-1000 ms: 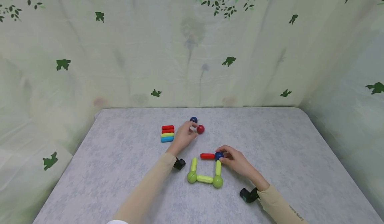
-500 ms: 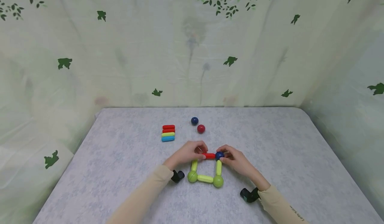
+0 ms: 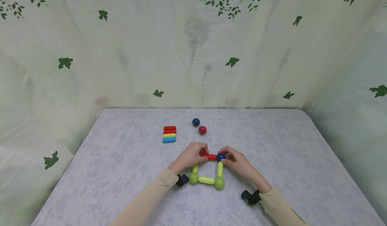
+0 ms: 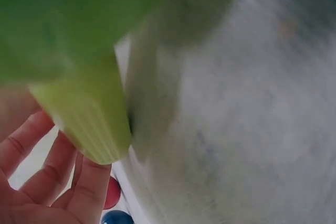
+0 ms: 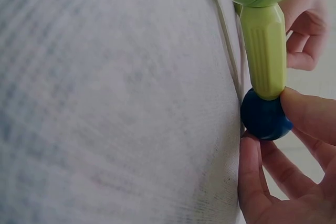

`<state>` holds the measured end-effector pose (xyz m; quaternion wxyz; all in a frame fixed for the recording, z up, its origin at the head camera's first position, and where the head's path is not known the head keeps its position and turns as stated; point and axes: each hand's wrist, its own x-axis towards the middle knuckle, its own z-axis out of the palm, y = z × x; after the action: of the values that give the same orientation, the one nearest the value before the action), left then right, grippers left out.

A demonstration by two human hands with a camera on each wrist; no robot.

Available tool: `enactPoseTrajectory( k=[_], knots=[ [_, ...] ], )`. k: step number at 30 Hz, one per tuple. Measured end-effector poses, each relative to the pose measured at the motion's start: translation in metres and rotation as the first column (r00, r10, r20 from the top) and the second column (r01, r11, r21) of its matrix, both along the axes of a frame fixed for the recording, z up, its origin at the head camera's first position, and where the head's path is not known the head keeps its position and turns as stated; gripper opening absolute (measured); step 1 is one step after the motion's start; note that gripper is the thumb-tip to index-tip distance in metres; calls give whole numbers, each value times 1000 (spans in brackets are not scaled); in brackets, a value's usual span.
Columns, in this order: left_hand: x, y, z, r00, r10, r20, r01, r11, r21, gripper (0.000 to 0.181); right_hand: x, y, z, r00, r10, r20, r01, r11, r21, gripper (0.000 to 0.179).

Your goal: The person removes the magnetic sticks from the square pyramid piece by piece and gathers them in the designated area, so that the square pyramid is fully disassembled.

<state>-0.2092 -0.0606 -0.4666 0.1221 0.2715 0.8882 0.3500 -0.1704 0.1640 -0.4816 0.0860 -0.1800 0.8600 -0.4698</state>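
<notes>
My left hand (image 3: 191,154) pinches the left end of a red stick (image 3: 211,157). The stick's right end meets a dark blue ball (image 3: 221,157). Between thumb and fingertips, my right hand (image 3: 239,160) holds this ball. A yellow-green stick (image 5: 265,51) runs from the blue ball to a green ball (image 3: 219,183). From there another yellow-green stick (image 3: 206,180) leads left to a second green ball (image 3: 193,178). Up from that ball goes a third yellow-green stick (image 4: 92,114), its far end partly behind my left hand in the head view.
Beyond my hands lie a loose blue ball (image 3: 196,122) and a red ball (image 3: 202,130). Left of them several sticks lie side by side: red (image 3: 169,128), yellow (image 3: 169,135) and blue (image 3: 169,140). A leaf-patterned curtain (image 3: 169,51) hangs behind the table (image 3: 272,135).
My left hand has come back from beside the loose red ball to the red stick and taken hold of its left end. My right hand has stayed at the blue ball.
</notes>
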Motion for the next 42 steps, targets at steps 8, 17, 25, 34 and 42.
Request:
enactPoseTrajectory(
  k=[8, 17, 25, 34, 42],
  knots=[
    [-1, -11, -3, 996, 34, -82, -34, 999, -3, 15, 0, -1, -1, 1000, 3, -9, -3, 1000, 9, 23],
    [3, -40, 7, 995, 48, -89, -35, 988, 150, 15, -1, 1, -1, 1000, 6, -12, -5, 1000, 20, 23],
    [11, -76, 6, 978, 171, -119, -149, 974, 171, 17, 0, 2, 1, 999, 12, -32, -11, 1000, 19, 23],
    [13, -119, 2, 950, 281, -134, -261, 953, 151, 18, 0, 2, 0, 999, 15, -31, -15, 1000, 24, 24],
    [8, -134, 0, 941, 321, -107, -309, 944, 112, 17, 1, 1, 1, 999, 22, -34, -22, 1000, 15, 24]
  ],
)
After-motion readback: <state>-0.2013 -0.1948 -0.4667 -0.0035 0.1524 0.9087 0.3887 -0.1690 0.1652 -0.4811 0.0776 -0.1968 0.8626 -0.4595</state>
